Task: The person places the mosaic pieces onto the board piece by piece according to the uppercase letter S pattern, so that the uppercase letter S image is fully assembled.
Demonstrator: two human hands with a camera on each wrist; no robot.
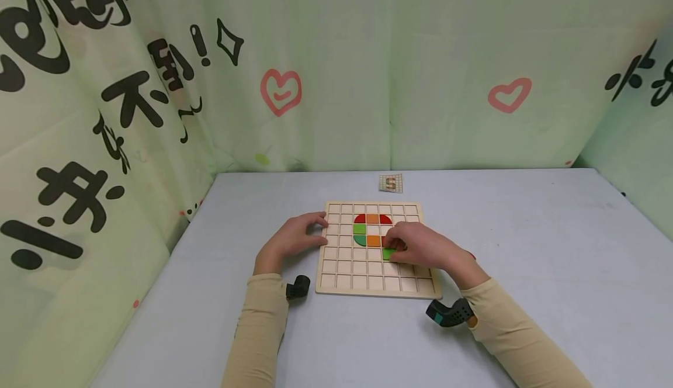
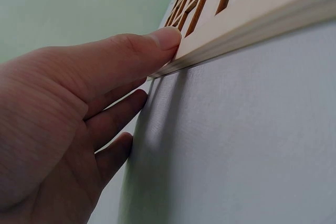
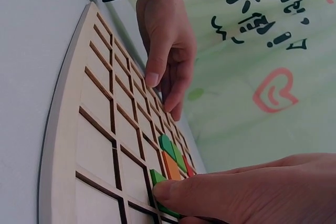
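A square wooden grid board [image 1: 347,286] lies on the table with coloured tiles in its upper middle cells. My right hand [image 1: 420,245] pinches a light green square tile [image 1: 388,254] low over the cells, just below the coloured group; the thumb [image 3: 167,190] lies on this tile in the right wrist view. Beside it sit an orange tile [image 1: 373,241] and a dark green quarter-round tile [image 1: 360,240]. My left hand [image 1: 294,236] rests at the board's left edge, its thumb [image 2: 165,38] touching the frame and the fingers fairly straight.
A small gridded picture card [image 1: 391,183] lies behind the board near the table's back edge. The white-covered table [image 1: 526,248] is bordered by a pale green curtain [image 1: 420,113] with writing and hearts. Black wrist devices [image 1: 451,313] sit on both forearms.
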